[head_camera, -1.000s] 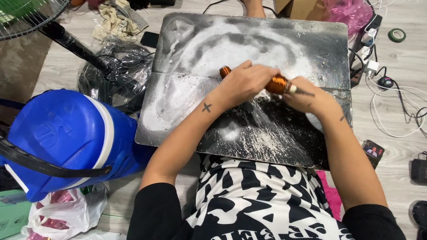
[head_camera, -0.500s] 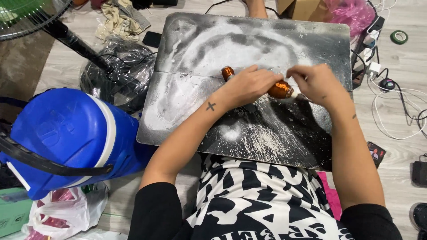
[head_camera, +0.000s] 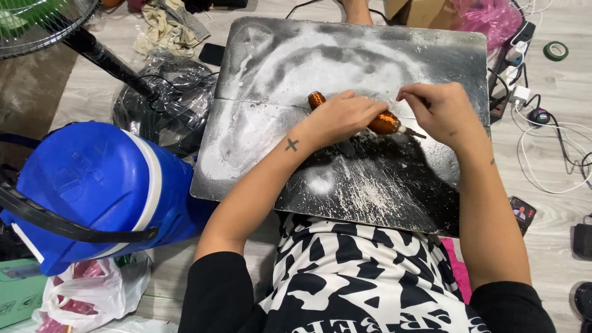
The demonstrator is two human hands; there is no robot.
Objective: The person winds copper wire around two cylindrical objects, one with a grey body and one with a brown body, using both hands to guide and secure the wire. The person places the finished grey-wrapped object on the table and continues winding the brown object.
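Observation:
My left hand (head_camera: 343,115) is closed around an orange, copper-coloured cylindrical piece (head_camera: 383,122) with a thin metal tip sticking out to the right; its other end (head_camera: 316,98) shows left of my fingers. My right hand (head_camera: 439,111) hovers just right of it, fingers pinched together near the tip, and I cannot tell whether it holds anything. Both hands are over a dark metal board (head_camera: 345,55) dusted with white powder, lying on the floor in front of me.
A blue drum with a white band (head_camera: 92,185) lies at the left. A black plastic bag (head_camera: 163,105) and a fan stand (head_camera: 98,52) are beyond it. Cables and plugs (head_camera: 542,123), a green tape roll (head_camera: 556,50) and a pink bag (head_camera: 487,15) sit at the right.
My right hand has come off the orange piece and lifted slightly up and to the right. My left hand still grips the piece in about the same place.

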